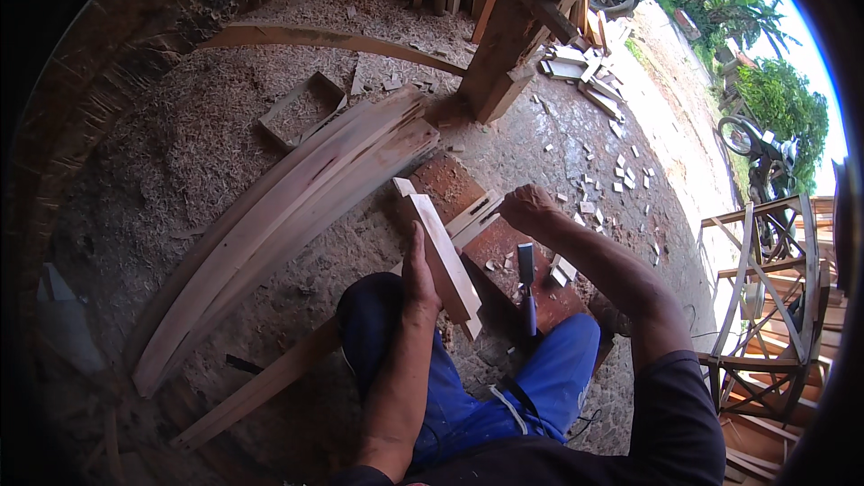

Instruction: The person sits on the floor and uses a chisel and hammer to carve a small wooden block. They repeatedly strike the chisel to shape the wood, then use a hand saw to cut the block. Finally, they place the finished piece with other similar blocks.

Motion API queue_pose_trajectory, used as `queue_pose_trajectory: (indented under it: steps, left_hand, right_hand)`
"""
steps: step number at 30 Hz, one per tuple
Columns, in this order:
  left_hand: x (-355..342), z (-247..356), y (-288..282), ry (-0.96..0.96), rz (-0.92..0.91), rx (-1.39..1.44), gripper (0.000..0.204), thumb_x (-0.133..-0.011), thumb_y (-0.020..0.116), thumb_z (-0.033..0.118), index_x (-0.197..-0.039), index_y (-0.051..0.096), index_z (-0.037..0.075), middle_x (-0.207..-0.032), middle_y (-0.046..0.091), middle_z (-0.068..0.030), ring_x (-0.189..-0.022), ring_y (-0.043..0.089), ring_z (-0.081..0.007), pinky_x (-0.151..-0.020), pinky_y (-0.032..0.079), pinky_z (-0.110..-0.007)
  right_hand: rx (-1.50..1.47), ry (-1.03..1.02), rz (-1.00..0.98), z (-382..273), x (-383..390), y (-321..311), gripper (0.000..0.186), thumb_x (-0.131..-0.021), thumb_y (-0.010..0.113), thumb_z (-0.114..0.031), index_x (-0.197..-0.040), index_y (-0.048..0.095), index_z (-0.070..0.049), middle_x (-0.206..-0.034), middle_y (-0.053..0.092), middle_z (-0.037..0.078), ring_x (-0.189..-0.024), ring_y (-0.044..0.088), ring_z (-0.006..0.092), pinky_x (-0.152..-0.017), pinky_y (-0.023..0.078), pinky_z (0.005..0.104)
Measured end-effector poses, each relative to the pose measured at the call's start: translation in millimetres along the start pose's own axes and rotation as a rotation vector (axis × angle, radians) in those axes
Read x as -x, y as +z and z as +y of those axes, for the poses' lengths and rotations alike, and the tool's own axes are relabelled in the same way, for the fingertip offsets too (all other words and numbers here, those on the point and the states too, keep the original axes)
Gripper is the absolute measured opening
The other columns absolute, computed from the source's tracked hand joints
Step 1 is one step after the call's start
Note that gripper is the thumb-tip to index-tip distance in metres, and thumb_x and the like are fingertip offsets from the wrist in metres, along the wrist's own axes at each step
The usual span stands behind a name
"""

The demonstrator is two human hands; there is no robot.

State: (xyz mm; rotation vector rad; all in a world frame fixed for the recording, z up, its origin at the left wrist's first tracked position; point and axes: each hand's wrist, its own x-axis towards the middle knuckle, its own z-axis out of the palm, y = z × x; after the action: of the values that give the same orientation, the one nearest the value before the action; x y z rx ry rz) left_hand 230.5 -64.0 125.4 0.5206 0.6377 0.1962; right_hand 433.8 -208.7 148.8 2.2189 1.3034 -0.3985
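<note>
My left hand (419, 272) is closed around a short wooden rail (439, 252) with stepped, tenon-like ends, which slants across above my left thigh. My right hand (529, 208) is curled closed beside the far end of a slotted wooden bar (474, 220); whatever its fingers hold, if anything, is hidden. That bar lies over a reddish-brown board (549, 292) between and beyond my knees, and part of it runs behind the rail. On the same board a chisel (526, 279) with a wide blade and a purple-blue handle points away from me, near small wood offcuts (563, 270).
Long curved timbers (288, 216) lie to the left on shaving-covered ground. A thick wooden post (504, 81) stands ahead, with an offcut pile (589, 72) beyond it. Small wood blocks (621, 175) are scattered at the right. Wooden frames (765, 288) and a motorcycle (769, 162) stand at the far right.
</note>
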Motion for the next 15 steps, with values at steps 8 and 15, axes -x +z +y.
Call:
queue_pose_trajectory:
  steps: [8,15]
  left_hand:
    - [-0.5,-0.8,-6.5,-0.017,0.014,0.078,0.068,-0.102,0.050,0.061,-0.143,0.048,0.007,-0.114,0.060,-0.0062,-0.097,0.062,-0.0193,-0.087,0.054,-0.037]
    - [-2.5,-2.3,-4.8,-0.015,0.010,0.052,0.068,-0.101,0.047,0.066,-0.144,0.046,0.014,-0.108,0.063,-0.0052,-0.087,0.063,-0.0181,-0.083,0.054,-0.036]
  right_hand:
    - [0.187,-0.173,-0.053,-13.4,-27.1,0.0,0.008,-0.082,0.072,-0.011,-0.085,0.079,-0.013,-0.094,0.077,0.006,-0.088,0.075,0.0252,-0.063,0.058,0.0389]
    - [0.155,-0.123,-0.102,-43.5,-40.2,18.7,0.015,-0.089,0.069,-0.015,-0.099,0.080,-0.015,-0.102,0.077,0.005,-0.097,0.074,0.0282,-0.074,0.058,0.0400]
